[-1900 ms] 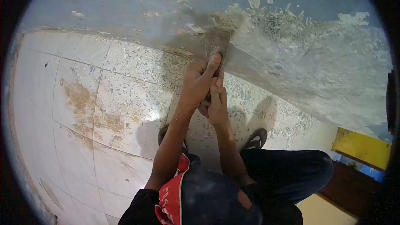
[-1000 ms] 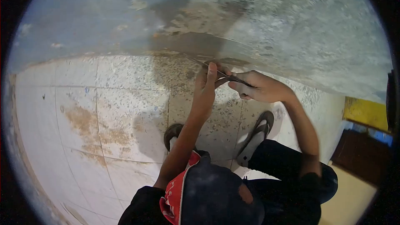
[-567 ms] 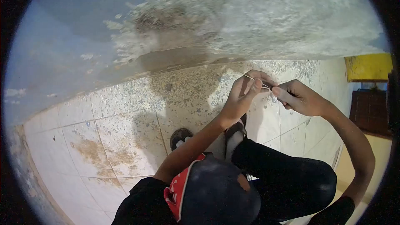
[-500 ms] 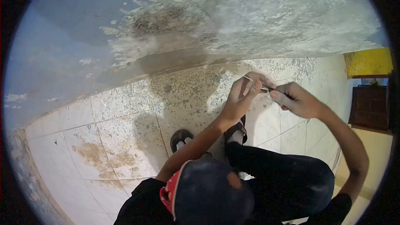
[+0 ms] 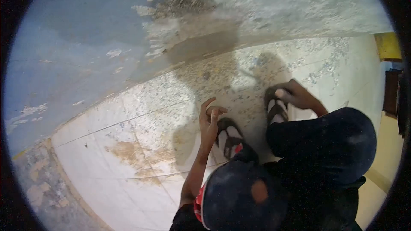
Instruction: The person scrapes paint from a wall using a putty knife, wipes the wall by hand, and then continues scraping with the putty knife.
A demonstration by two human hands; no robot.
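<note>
My left hand [image 5: 209, 115] hovers over the tiled floor near my left sandalled foot [image 5: 230, 137]. Its fingers are bent but apart, with nothing seen in them. Near my right foot [image 5: 277, 106], my right hand [image 5: 296, 95] has its fingers curled closed. What it holds is hidden by the fingers and blur; a thin straight shadow [image 5: 247, 73] falls on the floor to its left. The wall [image 5: 274, 8] in front has peeling blue paint and a large scraped, whitish-grey area with a dark rough patch.
Paint flakes [image 5: 205, 75] litter the floor along the wall's foot. Brown dust [image 5: 132, 154] covers tiles on the left. A worn wall edge [image 5: 55, 184] stands at lower left. Yellow and dark brown objects [image 5: 391, 92] are at far right. My bent right knee [image 5: 342, 132] is close below.
My hands have parted; the left moved down and left, off the thin light-coloured tool both were touching. The right moved slightly, and the tool is no longer plainly visible. My view shifted.
</note>
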